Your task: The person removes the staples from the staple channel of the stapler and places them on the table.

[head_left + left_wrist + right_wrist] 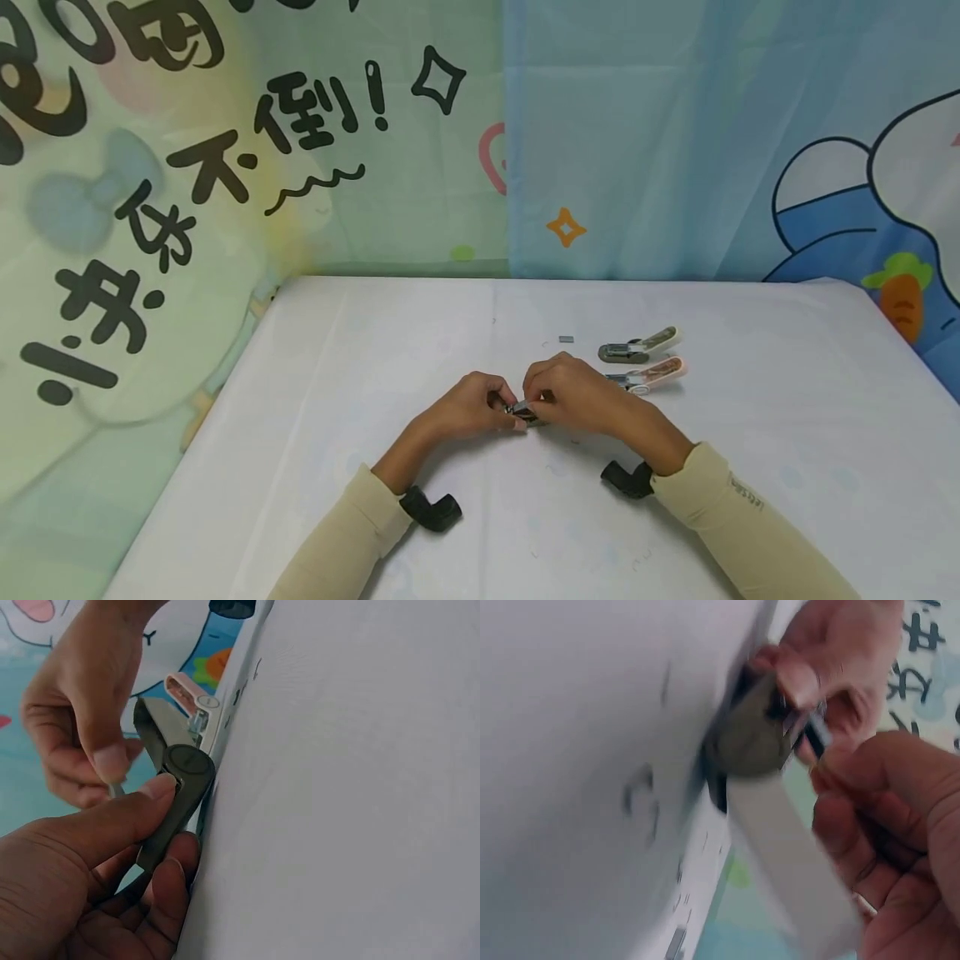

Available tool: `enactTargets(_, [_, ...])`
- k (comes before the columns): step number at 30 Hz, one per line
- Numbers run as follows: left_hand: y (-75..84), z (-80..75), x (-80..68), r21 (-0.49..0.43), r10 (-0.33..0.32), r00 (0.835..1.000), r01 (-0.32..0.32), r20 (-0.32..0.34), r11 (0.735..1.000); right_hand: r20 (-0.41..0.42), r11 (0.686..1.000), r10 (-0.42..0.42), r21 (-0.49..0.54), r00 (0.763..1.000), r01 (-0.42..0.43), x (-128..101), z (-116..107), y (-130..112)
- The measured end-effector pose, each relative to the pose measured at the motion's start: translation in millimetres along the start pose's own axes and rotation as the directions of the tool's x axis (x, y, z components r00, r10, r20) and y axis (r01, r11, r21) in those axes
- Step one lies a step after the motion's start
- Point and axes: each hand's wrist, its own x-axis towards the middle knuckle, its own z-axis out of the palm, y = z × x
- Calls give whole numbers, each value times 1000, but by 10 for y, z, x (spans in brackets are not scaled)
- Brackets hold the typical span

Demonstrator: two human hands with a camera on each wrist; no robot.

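A small dark green-grey stapler [189, 769] with a pale swung-open arm [791, 859] is gripped by my left hand [474, 406], thumb on its side and fingers below. Close beside it, my right hand [576, 393] pinches a short strip of staples [817, 736] between thumb and fingertips. That strip is held by the stapler's body; whether it touches is unclear, as the right wrist view is blurred. In the head view the fingers cover much of the stapler [531, 414].
To the right lie a green-and-cream stapler [637, 346] and a pink-and-white stapler [660, 372], partly behind my right hand. A staple strip [566, 339] rests farther back. Several loose staples are scattered over the white tabletop [337, 358]. Printed curtains hang behind.
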Motion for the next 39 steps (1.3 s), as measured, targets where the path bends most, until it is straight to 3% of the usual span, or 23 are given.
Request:
enactTargets(6, [-25,-13,-17,-23,-10,1000,11,19,1000,-63,975,148,179,987,-135,-108,-97,256])
enactTargets(15, [-50,-28,-27,-61,14,997,-10,81,998,-73,919,339,241,938,-313,-223,-81,477])
enactTargets(24, [-44,-42,-12,-67,25,996,-19,87,998,1,912,378,171,926,-373,-242,-78,558])
enactTargets(39, [-27,-43,-18,-71,-6,997,12,77,997,-4,923,373,99,928,-371,-304,-164,649])
